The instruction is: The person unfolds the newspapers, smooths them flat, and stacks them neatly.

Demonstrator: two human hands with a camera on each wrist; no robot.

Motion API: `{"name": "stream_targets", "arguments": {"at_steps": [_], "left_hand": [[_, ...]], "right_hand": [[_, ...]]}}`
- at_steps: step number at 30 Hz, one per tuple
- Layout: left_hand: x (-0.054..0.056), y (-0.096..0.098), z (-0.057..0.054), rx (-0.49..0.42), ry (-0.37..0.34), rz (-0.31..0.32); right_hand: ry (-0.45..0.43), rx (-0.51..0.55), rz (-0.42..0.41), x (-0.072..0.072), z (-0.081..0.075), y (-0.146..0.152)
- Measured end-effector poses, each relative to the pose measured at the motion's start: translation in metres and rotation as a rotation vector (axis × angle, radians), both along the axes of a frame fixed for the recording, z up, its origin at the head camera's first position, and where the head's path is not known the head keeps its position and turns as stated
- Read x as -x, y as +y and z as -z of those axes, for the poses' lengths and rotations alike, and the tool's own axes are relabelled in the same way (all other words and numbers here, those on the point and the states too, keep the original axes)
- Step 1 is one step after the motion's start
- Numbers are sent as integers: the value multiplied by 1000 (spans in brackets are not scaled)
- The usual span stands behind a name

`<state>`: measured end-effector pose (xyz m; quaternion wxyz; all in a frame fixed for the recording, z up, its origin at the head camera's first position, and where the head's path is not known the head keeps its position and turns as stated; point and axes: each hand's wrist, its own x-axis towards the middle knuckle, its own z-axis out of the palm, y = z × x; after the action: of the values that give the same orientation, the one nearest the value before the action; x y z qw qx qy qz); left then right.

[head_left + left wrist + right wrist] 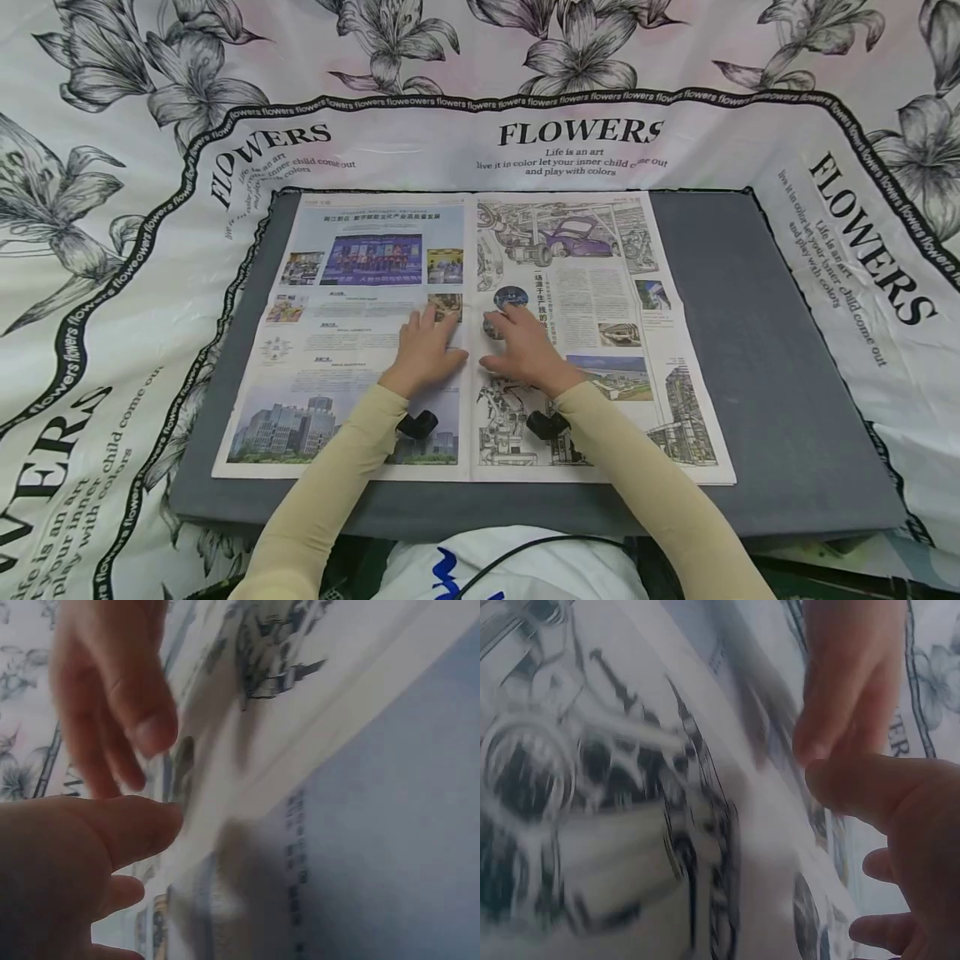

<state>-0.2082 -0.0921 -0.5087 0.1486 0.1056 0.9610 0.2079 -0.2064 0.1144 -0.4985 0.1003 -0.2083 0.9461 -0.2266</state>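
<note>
A newspaper point(360, 333) lies spread flat, its centre fold running straight away from the person. Over its left page, close to the fold, is my left hand point(427, 350), fingers loosely spread and thumb pointing inward. My right hand point(528, 346) mirrors it over the right page, near the line drawings of machinery. Neither hand grips anything. The left wrist view shows the left thumb point(142, 829) close above the paper, with a shadow below. In the right wrist view the right thumb point(855, 784) overlaps the other hand, and printed machinery fills the left side.
The newspaper lies on a dark grey board or mat point(765, 350), which shows more widely on the right. Around it spreads a white cloth point(420, 142) printed with flowers and lettering. A black cable point(540, 542) crosses the person's white clothing at the near edge.
</note>
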Motion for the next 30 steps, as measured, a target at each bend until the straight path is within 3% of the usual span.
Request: {"name": "stream_targets", "arguments": {"at_steps": [5, 15, 25, 30], "left_hand": [[-1, 5, 10, 17, -44, -5], [-6, -2, 19, 16, -37, -33], [-3, -18, 23, 18, 4, -19], [4, -33, 25, 37, 29, -17]], "right_hand": [[37, -52, -37, 0, 11, -18], [0, -82, 14, 0, 30, -22], [19, -83, 67, -3, 34, -1], [31, -64, 120, -3, 33, 21]]}}
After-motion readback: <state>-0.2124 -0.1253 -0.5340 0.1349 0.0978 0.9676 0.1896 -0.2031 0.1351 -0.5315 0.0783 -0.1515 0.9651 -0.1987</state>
